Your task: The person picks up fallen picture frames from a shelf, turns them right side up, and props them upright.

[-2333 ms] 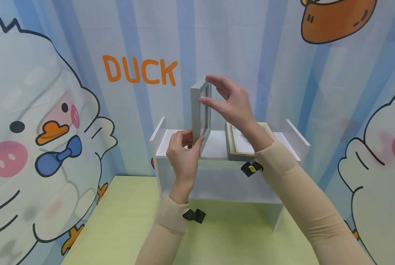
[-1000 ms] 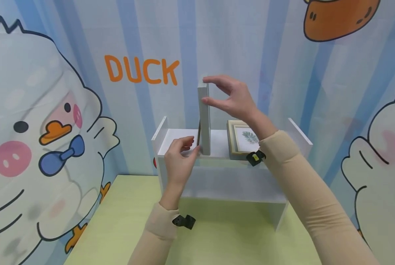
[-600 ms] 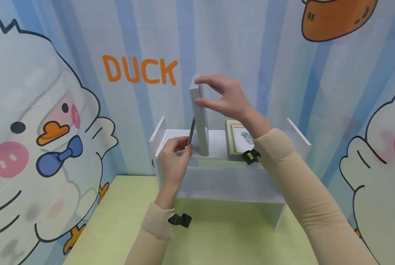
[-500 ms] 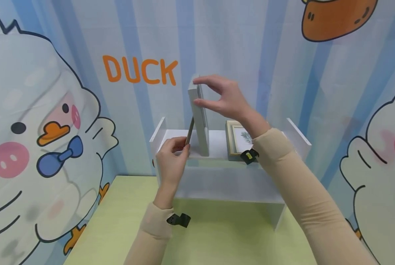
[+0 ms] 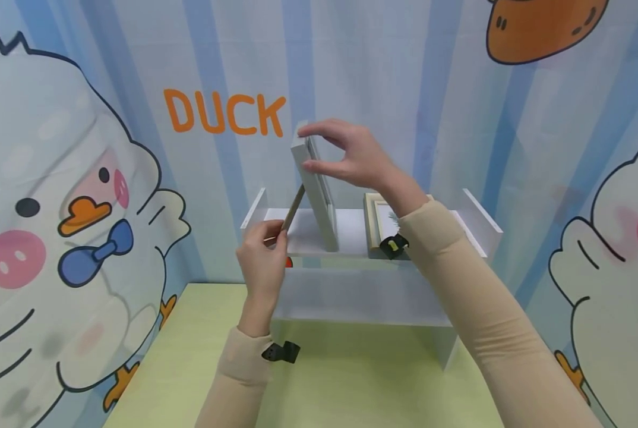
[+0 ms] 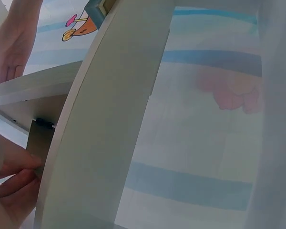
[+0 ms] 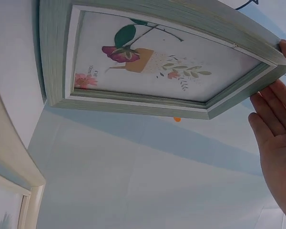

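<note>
A grey-green picture frame (image 5: pixel 316 196) stands on the top board of a white shelf, its top tilted to the left. My right hand (image 5: pixel 359 156) holds the frame's upper corner, thumb on the narrow side and fingers over the top edge. In the right wrist view a flower print shows behind the frame's glass, within the greenish border (image 7: pixel 133 107). Behind the frame a thin support leg (image 5: pixel 294 208) is swung out. My left hand (image 5: pixel 262 261) pinches that leg near its lower end; the left wrist view shows the leg (image 6: pixel 39 143) joined to the back panel by a dark hinge.
The white shelf (image 5: pixel 351 232) has raised side panels and a lower board (image 5: pixel 362 297). Another picture frame (image 5: pixel 373 229) with a leaf print lies on the right of the top board, partly behind my right arm. Below is a yellow-green table (image 5: pixel 190 333); behind hangs a cartoon-printed curtain (image 5: pixel 233 53).
The frame has turned edge-on and its top has leaned left, with my right hand following. My left hand has moved from the frame's lower edge to the leg and drawn it out leftward.
</note>
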{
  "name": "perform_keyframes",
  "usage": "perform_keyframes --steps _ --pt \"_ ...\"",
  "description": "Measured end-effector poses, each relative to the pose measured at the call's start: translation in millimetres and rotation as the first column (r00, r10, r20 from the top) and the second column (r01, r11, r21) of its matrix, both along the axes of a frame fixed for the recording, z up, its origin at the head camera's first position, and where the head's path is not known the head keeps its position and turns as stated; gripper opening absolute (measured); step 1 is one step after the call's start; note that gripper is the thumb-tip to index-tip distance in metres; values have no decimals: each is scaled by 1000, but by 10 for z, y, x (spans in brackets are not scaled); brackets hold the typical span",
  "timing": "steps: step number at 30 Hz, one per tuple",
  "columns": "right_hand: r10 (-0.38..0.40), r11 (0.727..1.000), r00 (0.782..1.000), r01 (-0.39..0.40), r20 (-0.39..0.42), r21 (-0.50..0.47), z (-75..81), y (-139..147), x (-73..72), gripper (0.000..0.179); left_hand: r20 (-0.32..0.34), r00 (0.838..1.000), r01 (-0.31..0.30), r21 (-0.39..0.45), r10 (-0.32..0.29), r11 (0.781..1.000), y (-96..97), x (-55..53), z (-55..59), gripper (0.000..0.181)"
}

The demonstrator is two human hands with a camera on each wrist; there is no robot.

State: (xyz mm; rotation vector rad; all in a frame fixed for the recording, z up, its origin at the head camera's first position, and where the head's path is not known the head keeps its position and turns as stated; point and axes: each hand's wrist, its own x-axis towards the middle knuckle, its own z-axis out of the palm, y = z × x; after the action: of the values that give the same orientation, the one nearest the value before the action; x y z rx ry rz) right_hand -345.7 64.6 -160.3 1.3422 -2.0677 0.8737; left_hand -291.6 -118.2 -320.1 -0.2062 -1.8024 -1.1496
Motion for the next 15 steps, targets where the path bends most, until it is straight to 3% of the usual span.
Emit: perform_keyframes --steps 5,15 --pt "19 999 1000 -18 -11 46 38 -48 8 49 -4 999 -41 -17 41 999 -36 23 -10 10" --pt "14 996 1000 -15 7 90 64 -66 19 47 4 999 -54 -7 54 999 -57 39 -22 11"
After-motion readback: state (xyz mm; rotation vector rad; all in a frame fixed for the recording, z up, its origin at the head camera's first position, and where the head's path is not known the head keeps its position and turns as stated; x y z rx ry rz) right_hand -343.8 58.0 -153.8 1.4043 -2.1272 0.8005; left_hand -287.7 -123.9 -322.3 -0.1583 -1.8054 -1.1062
